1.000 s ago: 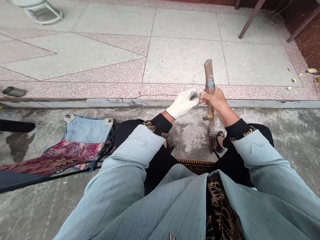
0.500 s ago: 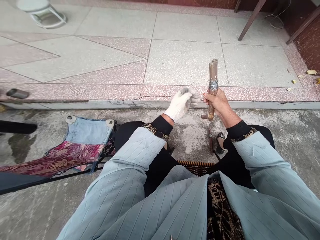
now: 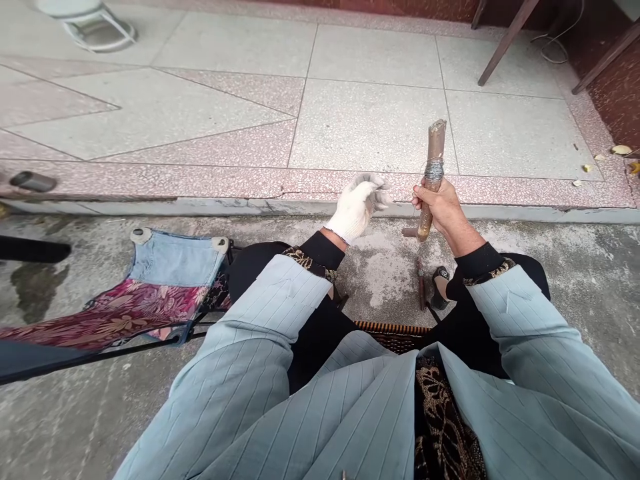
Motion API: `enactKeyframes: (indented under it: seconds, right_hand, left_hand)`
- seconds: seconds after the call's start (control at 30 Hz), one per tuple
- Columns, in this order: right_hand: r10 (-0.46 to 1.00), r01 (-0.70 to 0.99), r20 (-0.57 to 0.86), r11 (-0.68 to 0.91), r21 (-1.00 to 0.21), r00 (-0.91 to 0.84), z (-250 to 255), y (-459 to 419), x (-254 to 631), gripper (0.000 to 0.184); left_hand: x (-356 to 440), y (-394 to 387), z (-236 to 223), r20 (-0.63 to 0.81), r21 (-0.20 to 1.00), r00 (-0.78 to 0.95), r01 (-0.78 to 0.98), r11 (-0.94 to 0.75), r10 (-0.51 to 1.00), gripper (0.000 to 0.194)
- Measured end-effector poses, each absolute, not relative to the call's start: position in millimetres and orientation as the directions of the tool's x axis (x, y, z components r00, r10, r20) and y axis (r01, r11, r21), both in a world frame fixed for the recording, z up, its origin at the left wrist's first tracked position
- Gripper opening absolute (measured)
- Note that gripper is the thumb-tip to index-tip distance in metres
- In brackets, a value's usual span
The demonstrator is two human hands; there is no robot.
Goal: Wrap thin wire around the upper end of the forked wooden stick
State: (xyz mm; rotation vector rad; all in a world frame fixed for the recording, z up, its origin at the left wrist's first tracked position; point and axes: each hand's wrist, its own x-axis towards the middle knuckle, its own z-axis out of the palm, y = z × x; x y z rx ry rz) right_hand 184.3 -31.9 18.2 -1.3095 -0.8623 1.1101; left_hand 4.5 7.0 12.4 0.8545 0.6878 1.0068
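My right hand (image 3: pixel 443 203), bare, is wrapped round a short wooden stick (image 3: pixel 436 141) held almost upright, leaning a little to the right. Several turns of thin grey wire (image 3: pixel 433 169) circle the stick just above my fingers. My left hand (image 3: pixel 357 205) wears a white knitted glove and is to the left of the stick, apart from it. Its fingers are curled in towards the thumb; whatever they hold, if anything, is too fine to make out. Below the stick, on the concrete, lie a short brown piece (image 3: pixel 409 232) and a dark reddish-brown rod (image 3: pixel 421 285).
A raised tiled step (image 3: pixel 373 127) runs across in front, its edge just beyond my hands. To the left stands a folding chair (image 3: pixel 173 257) with denim and floral cloth. A metal cup (image 3: pixel 34 181) lies on the step; a white stool (image 3: pixel 97 30) and wooden legs (image 3: pixel 507 43) are farther back.
My right hand and the wire-wound stick have shifted slightly right, and the stick leans more. My left hand has drawn a little left, so the gap between the hands is wider.
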Motion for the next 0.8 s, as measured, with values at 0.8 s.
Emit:
enactKeyframes:
  seconds: [0.8]
  right_hand:
    - [0.969,-0.014,-0.009,-0.006,-1.000,0.248,23.1,-35.0,179.0,0.039]
  left_hand:
    - [-2.0,5.6,20.6,0.085,0.984,0.557,0.082,-0.157,0.826,0.023]
